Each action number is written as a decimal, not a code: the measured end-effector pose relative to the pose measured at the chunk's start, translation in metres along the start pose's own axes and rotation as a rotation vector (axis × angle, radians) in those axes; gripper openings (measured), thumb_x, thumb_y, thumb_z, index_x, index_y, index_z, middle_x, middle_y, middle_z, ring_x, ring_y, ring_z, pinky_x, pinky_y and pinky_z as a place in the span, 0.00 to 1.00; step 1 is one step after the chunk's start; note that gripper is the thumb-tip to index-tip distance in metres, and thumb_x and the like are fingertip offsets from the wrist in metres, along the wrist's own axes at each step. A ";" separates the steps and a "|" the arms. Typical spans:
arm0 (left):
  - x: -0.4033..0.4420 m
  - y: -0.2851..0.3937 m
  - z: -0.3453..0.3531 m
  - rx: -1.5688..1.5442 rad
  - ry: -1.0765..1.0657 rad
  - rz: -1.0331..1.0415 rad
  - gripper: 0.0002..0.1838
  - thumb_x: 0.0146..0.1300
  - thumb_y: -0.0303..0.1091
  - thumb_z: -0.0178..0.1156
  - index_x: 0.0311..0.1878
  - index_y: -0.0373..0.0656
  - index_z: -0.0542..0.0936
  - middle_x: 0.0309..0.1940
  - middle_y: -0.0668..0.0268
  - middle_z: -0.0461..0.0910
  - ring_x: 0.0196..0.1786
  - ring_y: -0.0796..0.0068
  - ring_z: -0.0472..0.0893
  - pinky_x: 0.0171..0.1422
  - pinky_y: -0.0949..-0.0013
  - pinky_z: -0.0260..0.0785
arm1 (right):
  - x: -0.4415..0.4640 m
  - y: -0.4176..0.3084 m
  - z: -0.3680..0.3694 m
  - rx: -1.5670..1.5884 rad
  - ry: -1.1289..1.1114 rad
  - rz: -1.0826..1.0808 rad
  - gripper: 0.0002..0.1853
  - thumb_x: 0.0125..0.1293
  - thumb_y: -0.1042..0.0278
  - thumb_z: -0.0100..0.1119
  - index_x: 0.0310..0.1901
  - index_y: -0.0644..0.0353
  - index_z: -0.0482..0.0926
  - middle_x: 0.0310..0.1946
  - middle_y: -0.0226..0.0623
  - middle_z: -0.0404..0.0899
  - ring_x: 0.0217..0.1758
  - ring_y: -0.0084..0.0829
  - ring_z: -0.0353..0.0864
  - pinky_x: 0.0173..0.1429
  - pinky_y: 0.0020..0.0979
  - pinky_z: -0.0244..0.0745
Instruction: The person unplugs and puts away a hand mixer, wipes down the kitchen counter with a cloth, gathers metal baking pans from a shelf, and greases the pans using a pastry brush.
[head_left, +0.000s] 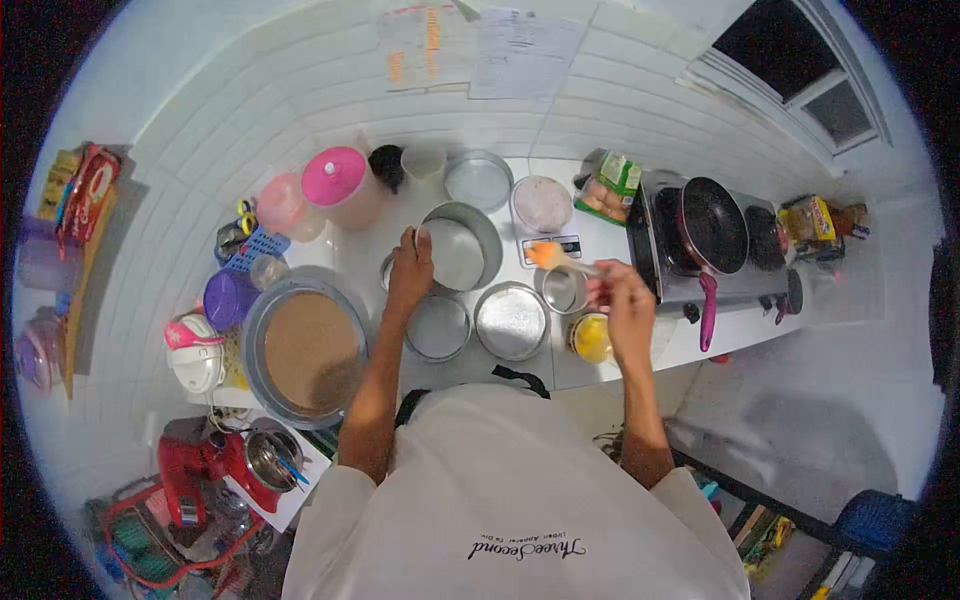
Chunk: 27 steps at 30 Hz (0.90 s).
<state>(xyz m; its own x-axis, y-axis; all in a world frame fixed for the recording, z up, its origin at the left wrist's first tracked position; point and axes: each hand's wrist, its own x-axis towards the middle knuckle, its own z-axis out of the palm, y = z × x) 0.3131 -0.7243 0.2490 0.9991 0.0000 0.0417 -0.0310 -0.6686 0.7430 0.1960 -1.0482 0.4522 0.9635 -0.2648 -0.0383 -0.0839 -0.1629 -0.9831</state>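
Your left hand had its grip closed on a tin, your right hand on a brush; a jar stood near the surface's front edge.

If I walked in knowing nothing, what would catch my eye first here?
Probably the big grey tub of brown mixture, on the left. Then the orange-tipped brush in the person's right grip, just right of centre, while the left grip holds a round tin. Farther right, a black pan with a bright pink handle sits on the stove.
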 end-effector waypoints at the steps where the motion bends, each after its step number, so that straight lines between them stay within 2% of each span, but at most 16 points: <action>1: 0.004 -0.012 0.005 0.012 -0.048 -0.036 0.40 0.79 0.62 0.39 0.74 0.33 0.63 0.61 0.31 0.73 0.65 0.31 0.73 0.70 0.43 0.64 | -0.002 0.005 -0.018 0.064 0.095 0.036 0.19 0.83 0.59 0.46 0.49 0.65 0.83 0.32 0.35 0.85 0.31 0.19 0.80 0.37 0.22 0.75; 4: 0.011 -0.021 0.019 -0.011 -0.150 -0.109 0.42 0.78 0.64 0.38 0.73 0.30 0.62 0.60 0.28 0.72 0.65 0.28 0.72 0.71 0.41 0.63 | -0.018 0.028 -0.070 0.045 0.189 0.036 0.17 0.82 0.60 0.47 0.51 0.64 0.81 0.32 0.35 0.85 0.31 0.20 0.81 0.38 0.23 0.77; 7: 0.017 -0.036 0.039 -0.144 -0.138 -0.082 0.45 0.77 0.67 0.37 0.73 0.27 0.60 0.63 0.28 0.71 0.65 0.24 0.71 0.71 0.40 0.63 | -0.044 0.040 -0.105 -0.217 0.229 0.067 0.16 0.82 0.61 0.48 0.51 0.64 0.82 0.31 0.35 0.85 0.31 0.21 0.81 0.37 0.25 0.77; 10: 0.025 -0.058 0.070 0.270 -0.182 0.196 0.47 0.77 0.68 0.36 0.74 0.27 0.58 0.65 0.29 0.69 0.64 0.22 0.71 0.70 0.39 0.63 | -0.066 0.046 -0.114 -0.350 0.194 0.104 0.16 0.81 0.60 0.49 0.51 0.64 0.82 0.31 0.35 0.85 0.30 0.21 0.81 0.37 0.26 0.78; 12: 0.033 -0.056 0.076 0.078 -0.198 0.054 0.46 0.77 0.67 0.35 0.74 0.27 0.57 0.65 0.28 0.68 0.62 0.23 0.73 0.68 0.38 0.65 | -0.071 0.058 -0.114 -0.352 0.174 0.107 0.17 0.80 0.59 0.51 0.53 0.65 0.83 0.31 0.37 0.86 0.31 0.22 0.82 0.38 0.27 0.79; 14: 0.033 -0.051 0.076 0.109 -0.217 0.042 0.45 0.78 0.66 0.35 0.74 0.28 0.58 0.65 0.28 0.68 0.61 0.23 0.74 0.67 0.38 0.66 | -0.074 0.060 -0.101 -0.435 0.127 0.113 0.17 0.80 0.60 0.52 0.53 0.66 0.83 0.32 0.39 0.86 0.32 0.23 0.83 0.38 0.28 0.79; 15: 0.033 -0.050 0.080 0.234 -0.227 0.105 0.44 0.78 0.66 0.35 0.73 0.28 0.58 0.64 0.28 0.68 0.61 0.24 0.74 0.66 0.37 0.67 | -0.072 0.059 -0.097 -0.506 0.077 0.143 0.16 0.78 0.63 0.53 0.54 0.68 0.83 0.35 0.47 0.87 0.35 0.35 0.87 0.42 0.34 0.81; 16: 0.033 -0.050 0.082 0.359 -0.236 0.167 0.44 0.78 0.66 0.35 0.73 0.28 0.59 0.64 0.28 0.68 0.61 0.24 0.74 0.66 0.37 0.67 | -0.072 0.065 -0.095 -0.569 0.039 0.078 0.16 0.78 0.64 0.54 0.54 0.68 0.83 0.38 0.49 0.87 0.37 0.39 0.87 0.45 0.35 0.81; 18: 0.038 -0.071 0.103 0.159 -0.195 0.079 0.43 0.78 0.65 0.35 0.71 0.27 0.61 0.63 0.27 0.69 0.61 0.24 0.74 0.65 0.37 0.68 | -0.072 0.078 -0.090 -0.696 -0.041 -0.054 0.15 0.76 0.66 0.55 0.54 0.68 0.83 0.42 0.53 0.86 0.42 0.49 0.88 0.49 0.39 0.81; 19: 0.039 -0.073 0.106 0.094 -0.170 0.039 0.43 0.78 0.65 0.35 0.70 0.27 0.62 0.62 0.27 0.70 0.61 0.24 0.74 0.65 0.38 0.68 | -0.073 0.078 -0.086 -0.702 -0.092 -0.016 0.14 0.75 0.67 0.56 0.54 0.65 0.84 0.48 0.54 0.84 0.48 0.55 0.85 0.54 0.42 0.80; 21: 0.037 -0.060 0.106 -0.004 -0.112 -0.035 0.43 0.78 0.65 0.35 0.68 0.26 0.63 0.59 0.26 0.72 0.60 0.24 0.74 0.64 0.38 0.69 | -0.077 0.087 -0.083 -0.806 -0.149 0.022 0.14 0.75 0.66 0.55 0.54 0.62 0.84 0.48 0.53 0.84 0.48 0.54 0.85 0.54 0.43 0.80; 23: 0.038 -0.062 0.108 0.006 -0.115 -0.001 0.43 0.78 0.65 0.35 0.66 0.25 0.65 0.57 0.25 0.73 0.60 0.24 0.74 0.63 0.38 0.69 | -0.083 0.106 -0.081 -0.890 -0.155 0.021 0.15 0.76 0.64 0.54 0.55 0.60 0.84 0.48 0.52 0.83 0.48 0.53 0.84 0.53 0.46 0.80; 24: 0.043 -0.080 0.118 0.049 -0.149 0.069 0.43 0.78 0.66 0.35 0.65 0.24 0.65 0.56 0.25 0.74 0.61 0.24 0.74 0.63 0.38 0.69 | -0.084 0.106 -0.079 -0.882 -0.142 0.002 0.14 0.75 0.66 0.55 0.54 0.61 0.85 0.46 0.52 0.83 0.47 0.53 0.84 0.53 0.45 0.80; 26: 0.045 -0.089 0.124 0.034 -0.190 0.045 0.43 0.78 0.65 0.35 0.65 0.24 0.66 0.57 0.25 0.74 0.61 0.25 0.74 0.63 0.39 0.70 | -0.085 0.105 -0.073 -0.867 -0.116 -0.035 0.12 0.74 0.70 0.58 0.53 0.63 0.86 0.44 0.53 0.84 0.45 0.52 0.85 0.51 0.42 0.79; 27: 0.044 -0.084 0.125 -0.022 -0.198 -0.049 0.43 0.78 0.65 0.35 0.65 0.25 0.66 0.57 0.25 0.73 0.61 0.25 0.74 0.63 0.39 0.70 | -0.086 0.110 -0.074 -0.876 -0.125 -0.043 0.12 0.74 0.70 0.57 0.53 0.64 0.85 0.44 0.53 0.84 0.46 0.52 0.85 0.51 0.42 0.79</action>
<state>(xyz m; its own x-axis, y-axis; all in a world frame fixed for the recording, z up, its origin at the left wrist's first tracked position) 0.3631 -0.7607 0.1047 0.9854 -0.1157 -0.1250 0.0189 -0.6552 0.7552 0.0853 -1.1138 0.3601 0.9867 -0.1445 -0.0739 -0.1621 -0.8532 -0.4957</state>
